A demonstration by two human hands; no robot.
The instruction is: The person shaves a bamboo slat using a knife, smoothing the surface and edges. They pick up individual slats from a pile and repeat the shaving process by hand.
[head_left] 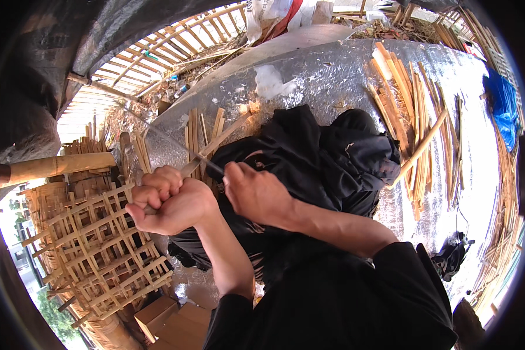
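Bamboo strip [224, 135], thin and pale, runs slantwise from the hands up toward the far right, lying over the person's dark-clothed lap [326, 157]. Left hand [169, 204] is curled into a tight fist, fingers fully closed around a handle of which only a short stub shows at the near side of the fist. Knife blade [201, 163], narrow and grey, emerges from the far side of this fist and meets the strip just left of the right hand [256, 192]. Right hand is closed in a narrow pinch, thumb and fingertips pressed together at the point where blade and strip cross; what exactly the fingertips grip is hard to make out, since the knuckles cover the contact. Near end of the strip is hidden between the two hands. The strip thus lies between the fists and extends beyond them to the far side. A silvery sheet [332, 81] covers the ground beyond the lap; a loose pile of bamboo slats [417, 116] rests on it at far right. A woven bamboo lattice [99, 251] stands to the near left, touching nothing held.
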